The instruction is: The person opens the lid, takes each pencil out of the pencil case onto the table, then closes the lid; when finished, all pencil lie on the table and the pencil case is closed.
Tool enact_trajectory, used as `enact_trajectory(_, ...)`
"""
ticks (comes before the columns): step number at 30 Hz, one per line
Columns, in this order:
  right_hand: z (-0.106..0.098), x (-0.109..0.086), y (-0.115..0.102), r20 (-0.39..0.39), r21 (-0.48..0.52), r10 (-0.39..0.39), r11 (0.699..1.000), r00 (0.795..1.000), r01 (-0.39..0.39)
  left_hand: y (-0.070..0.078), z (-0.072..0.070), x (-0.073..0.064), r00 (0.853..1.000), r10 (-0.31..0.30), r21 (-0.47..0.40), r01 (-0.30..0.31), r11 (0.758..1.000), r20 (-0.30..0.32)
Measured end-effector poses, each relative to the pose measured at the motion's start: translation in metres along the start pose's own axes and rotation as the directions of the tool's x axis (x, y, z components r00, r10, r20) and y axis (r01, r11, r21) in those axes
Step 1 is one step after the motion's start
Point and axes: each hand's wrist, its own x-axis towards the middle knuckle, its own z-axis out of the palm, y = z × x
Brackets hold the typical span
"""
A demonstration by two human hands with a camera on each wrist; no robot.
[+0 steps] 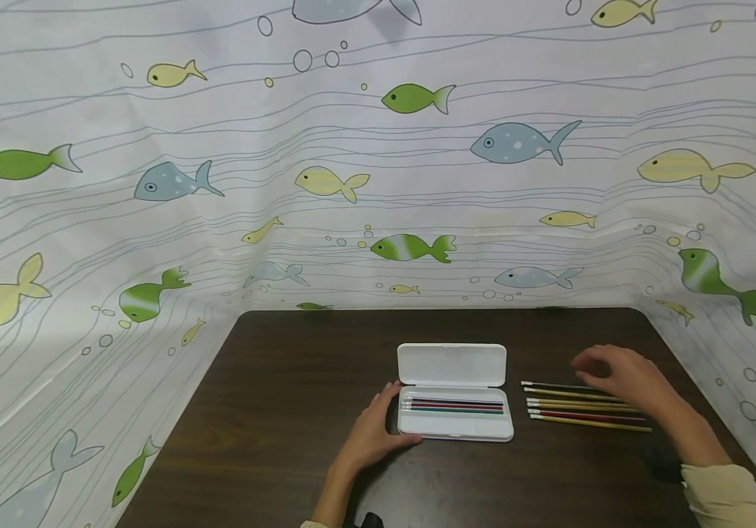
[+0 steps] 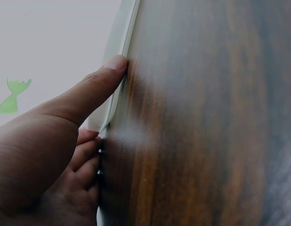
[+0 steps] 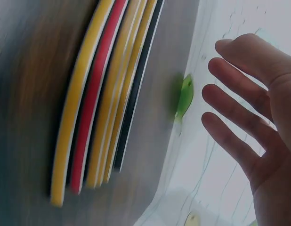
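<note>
A white pencil case (image 1: 454, 433) stands with its lid (image 1: 452, 364) raised at the back. Several pencils (image 1: 457, 405), dark, red and green among them, lie side by side inside. My left hand (image 1: 371, 433) grips the case's left end, thumb at the front corner and fingers toward the back; the left wrist view shows the thumb (image 2: 96, 84) pressed on the edge. To the right of the case lies a row of loose pencils (image 1: 589, 422), yellow, red (image 3: 96, 94) and black. Over their far side hovers my right hand (image 1: 635, 378), fingers loosely bent, holding nothing.
The dark wooden table (image 1: 272, 411) carries the case and pencils right of its middle. A white sheet (image 1: 351, 132) printed with fish and wavy lines rises behind the table and along both sides.
</note>
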Motion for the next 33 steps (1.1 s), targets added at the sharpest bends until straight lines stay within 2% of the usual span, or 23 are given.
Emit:
enact_trajectory(7,0.02,0.015,-0.042,-0.022,0.008,-0.08,0.997,0.997,0.08,-0.002,0.0,0.0,1.0,0.0,0.006,0.0,1.0,0.007)
enact_trajectory(13,0.041,0.027,-0.075,-0.042,0.055,-0.171,0.983,0.984,0.173,-0.001,-0.001,0.0,1.0,-0.005,-0.002,0.005,1.0,0.005)
enact_trajectory(16,0.049,0.032,-0.091,-0.031,0.079,-0.202,0.976,0.979,0.204,-0.001,-0.001,0.0,1.0,-0.001,-0.003,0.001,1.0,-0.002)
enact_trajectory(21,0.06,0.041,-0.114,0.024,0.092,-0.216,0.973,0.976,0.213,-0.002,-0.002,-0.002,1.0,0.001,0.007,-0.001,1.0,-0.003)
enact_trajectory(27,0.069,0.049,-0.13,0.059,0.131,-0.272,0.956,0.961,0.262,-0.002,-0.001,-0.002,1.0,0.01,0.001,-0.01,1.0,-0.008)
enact_trajectory(33,0.071,0.051,-0.132,0.051,0.129,-0.278,0.954,0.959,0.27,-0.002,0.001,-0.001,0.999,0.04,0.016,-0.039,0.999,-0.017)
